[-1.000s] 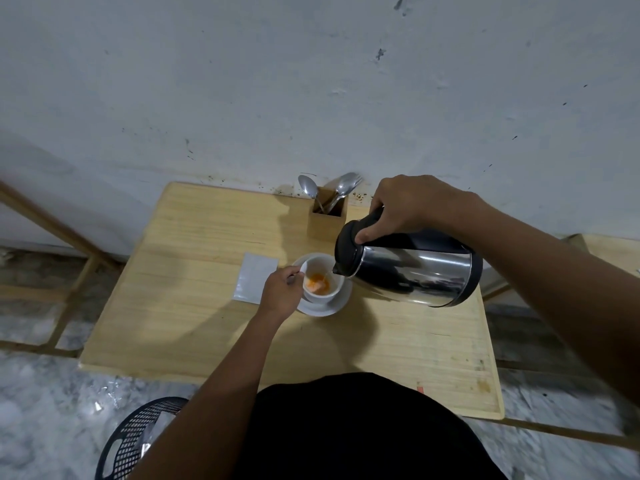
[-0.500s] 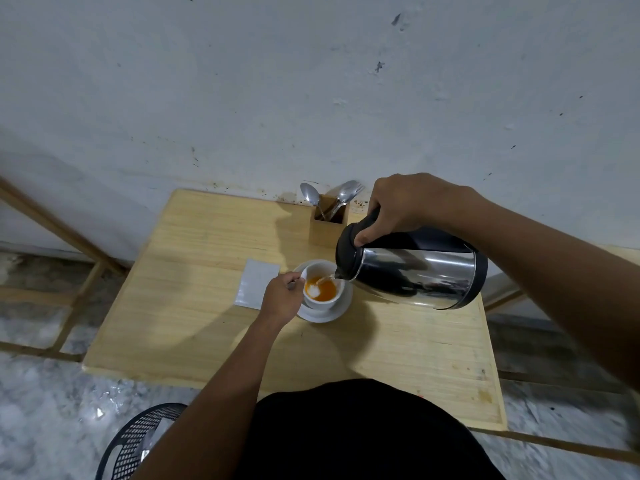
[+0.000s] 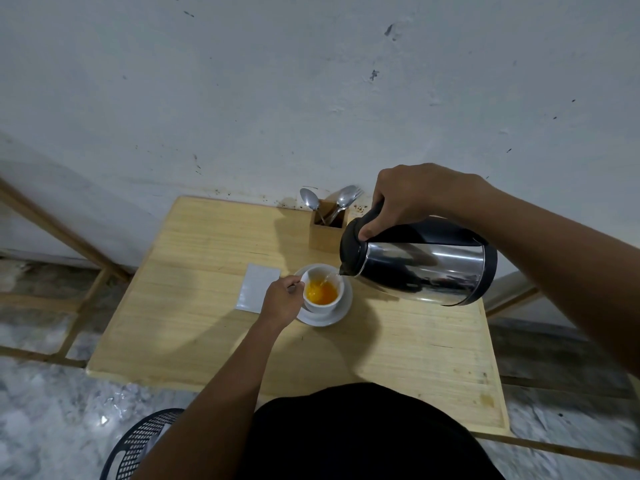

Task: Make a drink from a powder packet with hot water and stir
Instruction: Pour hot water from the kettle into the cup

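A white cup (image 3: 322,304) stands on a white saucer (image 3: 337,315) in the middle of the wooden table (image 3: 194,327). Orange liquid fills about half of the cup. My left hand (image 3: 282,299) grips the cup's handle on its left side. My right hand (image 3: 408,199) holds the black handle of a steel kettle (image 3: 426,261), tilted with its spout over the cup's right rim. A thin stream of water runs from the spout into the cup. A white packet (image 3: 258,287) lies flat just left of the saucer.
A wooden holder (image 3: 327,233) with spoons (image 3: 308,199) stands at the table's back edge by the wall. A black mesh basket (image 3: 138,445) sits on the marble floor at the lower left. Wooden frame rails run on both sides of the table.
The cup has filled from a little orange powder to about half full of orange liquid. The kettle stays tilted over the cup, and my left hand has kept its grip on the handle.
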The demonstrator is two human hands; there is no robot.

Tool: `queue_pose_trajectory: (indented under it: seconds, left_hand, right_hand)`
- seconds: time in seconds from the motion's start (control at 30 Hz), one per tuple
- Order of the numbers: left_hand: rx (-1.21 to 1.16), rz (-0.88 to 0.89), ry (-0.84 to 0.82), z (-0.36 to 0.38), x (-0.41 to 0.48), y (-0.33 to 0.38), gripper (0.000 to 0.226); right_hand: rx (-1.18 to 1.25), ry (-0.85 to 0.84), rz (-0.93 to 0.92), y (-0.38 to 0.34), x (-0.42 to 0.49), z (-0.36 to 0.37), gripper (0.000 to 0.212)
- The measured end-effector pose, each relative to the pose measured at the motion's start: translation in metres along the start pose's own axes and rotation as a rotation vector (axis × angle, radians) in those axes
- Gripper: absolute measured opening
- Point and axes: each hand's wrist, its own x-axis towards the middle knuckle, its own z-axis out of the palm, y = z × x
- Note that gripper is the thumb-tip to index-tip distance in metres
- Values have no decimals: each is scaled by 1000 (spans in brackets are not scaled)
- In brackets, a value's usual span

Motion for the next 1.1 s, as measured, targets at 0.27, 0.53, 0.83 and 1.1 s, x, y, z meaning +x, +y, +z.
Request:
queue_pose_trajectory:
  seconds: [0.27,0.53,0.83,1.1]
  left_hand:
    - [-2,-6,4,0,0,0,31]
    - [3,-1,-1,0,1,-1,31]
    - [4,7,2,0,1,-1,30]
    - [-1,-5,1,0,2,-2,31]
  right_hand:
    - [8,-20,5,1,-2,-5,63]
    - [10,-30,16,2,-2,-8,64]
    - [28,-52,-1,2,-2,-11,64]
    - [13,-67,-3,0,0,-13,66]
